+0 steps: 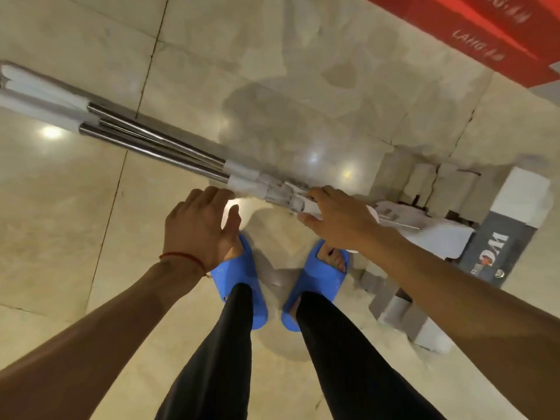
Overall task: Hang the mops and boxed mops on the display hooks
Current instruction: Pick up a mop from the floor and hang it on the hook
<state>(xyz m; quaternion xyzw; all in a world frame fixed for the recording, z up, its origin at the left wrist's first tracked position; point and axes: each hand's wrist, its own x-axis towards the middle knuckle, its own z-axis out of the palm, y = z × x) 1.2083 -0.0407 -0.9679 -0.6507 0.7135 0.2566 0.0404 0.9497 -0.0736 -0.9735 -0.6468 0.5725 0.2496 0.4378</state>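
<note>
Several mops (pixel 157 140) lie bundled on a polished tile floor (pixel 272 71) in the head-camera view, their steel poles running from white grips at the far left toward flat heads at the right, just ahead of a person's blue slippers (pixel 242 280). The left hand (pixel 200 228), a red thread at its wrist, hangs spread and empty over the white collars where the poles meet the heads, its fingers wide and not quite on the bundle. The right hand (pixel 339 219) reaches to the head end with fingers loosely spread, fingertips at the white plastic joints; whether they grip anything cannot be told, since motion blurs that spot. Beside the heads lie boxed mops (pixel 497 237), one grey carton with large lettering, more cartons partly hidden under the right forearm. A red box (pixel 485 28) fills the top right corner. No display hooks appear, so the hanging step looks not yet begun and the pick-up seems the matter in hand. The risk from here is plain: loose poles lifted near one end could fan apart and slide, clattering onto the tiles or toes, and the far grips could swing wide if the bundle is raised off balance.
</note>
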